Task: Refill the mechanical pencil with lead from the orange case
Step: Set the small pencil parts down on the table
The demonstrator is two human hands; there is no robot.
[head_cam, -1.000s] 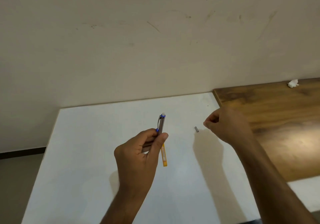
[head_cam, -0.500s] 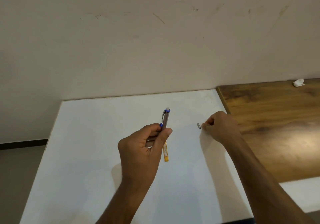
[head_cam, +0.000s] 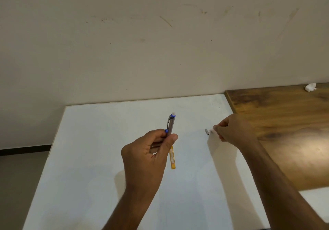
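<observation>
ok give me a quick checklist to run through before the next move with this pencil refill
1. Mechanical pencil held firmly: ok, left hand grips it, eraser end pointing away.
2. Eraser out of the barrel: not ok, the white eraser shows at the top.
3. Small metal cap set down: ok, it lies on the white table beside the right hand.
4. Right hand free: cannot tell, its fingers are pinched together, contents too blurred.
5. Orange lead case within reach: ok, on the table just behind the left hand.
6. Case open: cannot tell.
</observation>
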